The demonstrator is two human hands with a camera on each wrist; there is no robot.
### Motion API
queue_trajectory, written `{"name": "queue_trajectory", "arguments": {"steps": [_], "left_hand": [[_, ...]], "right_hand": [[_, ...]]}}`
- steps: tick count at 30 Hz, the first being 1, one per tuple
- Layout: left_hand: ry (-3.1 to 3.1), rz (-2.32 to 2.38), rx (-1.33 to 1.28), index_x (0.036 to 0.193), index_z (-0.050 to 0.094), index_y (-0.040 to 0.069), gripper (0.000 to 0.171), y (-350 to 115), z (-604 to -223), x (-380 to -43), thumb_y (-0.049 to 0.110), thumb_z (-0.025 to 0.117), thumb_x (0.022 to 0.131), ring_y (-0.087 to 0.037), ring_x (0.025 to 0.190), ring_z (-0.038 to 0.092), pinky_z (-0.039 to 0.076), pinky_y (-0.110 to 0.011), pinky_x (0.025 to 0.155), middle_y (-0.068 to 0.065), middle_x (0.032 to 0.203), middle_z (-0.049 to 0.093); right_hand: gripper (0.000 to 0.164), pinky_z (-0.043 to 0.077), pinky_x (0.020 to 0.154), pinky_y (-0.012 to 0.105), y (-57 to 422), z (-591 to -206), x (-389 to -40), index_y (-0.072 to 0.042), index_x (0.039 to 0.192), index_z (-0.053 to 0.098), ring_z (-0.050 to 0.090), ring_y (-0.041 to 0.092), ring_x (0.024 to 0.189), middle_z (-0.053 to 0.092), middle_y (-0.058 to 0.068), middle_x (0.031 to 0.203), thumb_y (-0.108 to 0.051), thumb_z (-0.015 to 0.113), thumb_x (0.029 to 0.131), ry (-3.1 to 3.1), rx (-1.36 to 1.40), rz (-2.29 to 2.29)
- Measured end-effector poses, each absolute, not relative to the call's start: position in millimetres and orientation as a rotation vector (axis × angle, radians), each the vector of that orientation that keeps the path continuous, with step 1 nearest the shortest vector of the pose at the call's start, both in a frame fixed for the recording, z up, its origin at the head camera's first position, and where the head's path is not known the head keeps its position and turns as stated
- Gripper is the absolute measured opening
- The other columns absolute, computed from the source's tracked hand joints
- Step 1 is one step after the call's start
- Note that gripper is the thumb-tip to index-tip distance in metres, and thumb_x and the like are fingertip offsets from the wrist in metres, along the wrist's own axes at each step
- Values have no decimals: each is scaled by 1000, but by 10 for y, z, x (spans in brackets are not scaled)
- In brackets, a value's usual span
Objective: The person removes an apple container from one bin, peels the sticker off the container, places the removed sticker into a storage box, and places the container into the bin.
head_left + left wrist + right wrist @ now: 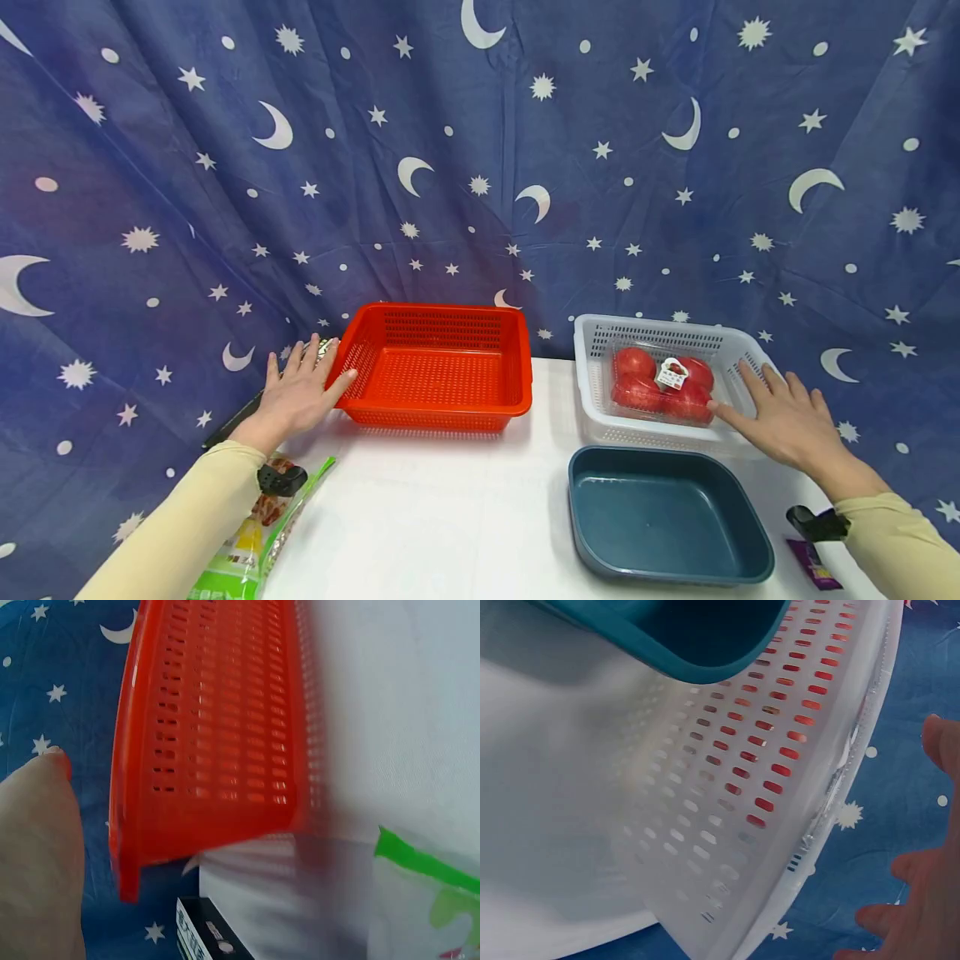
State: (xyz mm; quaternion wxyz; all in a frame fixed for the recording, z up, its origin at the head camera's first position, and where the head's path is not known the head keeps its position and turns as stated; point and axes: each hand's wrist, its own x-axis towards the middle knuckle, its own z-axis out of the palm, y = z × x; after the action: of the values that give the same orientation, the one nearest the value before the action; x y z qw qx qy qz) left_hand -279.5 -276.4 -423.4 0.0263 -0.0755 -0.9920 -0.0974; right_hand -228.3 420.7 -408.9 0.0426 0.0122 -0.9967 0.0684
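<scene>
My left hand [295,400], fingers straight and spread, is at the left end of a red perforated plastic basket [438,379]. Its thumb overlaps the basket's rim in the head view; I cannot tell whether they touch. The red basket holds nothing. On the right, my right hand [795,421] hovers with spread fingers by the right end of a white perforated basket [705,795]. Inside that basket lies a clear plastic pack of red round fruit [637,393] with a white label. The right thumb reaches toward the pack. Neither hand grips anything.
A dark teal bin [667,521] stands in front of the white basket. Beside it lies a small purple packet [816,567]. A green-edged plastic food bag [247,542] lies under the left forearm, and a black box [214,934] is left of the red basket. A blue curtain [480,167] hangs behind.
</scene>
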Motion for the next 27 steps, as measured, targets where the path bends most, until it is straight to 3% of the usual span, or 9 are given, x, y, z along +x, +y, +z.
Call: {"name": "queue_trajectory", "arguments": {"steps": [17,27], "left_hand": [[-2998,-335,-350,165,11,14,87,-2367,-4060,-2799,72,25,102,-45,154,-5,-19,-66,114,-19,170,-3],[-2940,-371,-436,165,15,16,84,-2055,-3996,-2771,68,33,103,-40,155,0,-10,-67,117,-17,170,4]], "right_hand": [[105,6,103,84,4164,-3893,-2304,2,160,13,14,68,136,20,45,153,-71,50,95,-2993,67,240],[102,12,105,82,4107,-3864,-2329,-1,162,13,20,65,136,26,42,152,-66,55,95,-2906,97,266]]}}
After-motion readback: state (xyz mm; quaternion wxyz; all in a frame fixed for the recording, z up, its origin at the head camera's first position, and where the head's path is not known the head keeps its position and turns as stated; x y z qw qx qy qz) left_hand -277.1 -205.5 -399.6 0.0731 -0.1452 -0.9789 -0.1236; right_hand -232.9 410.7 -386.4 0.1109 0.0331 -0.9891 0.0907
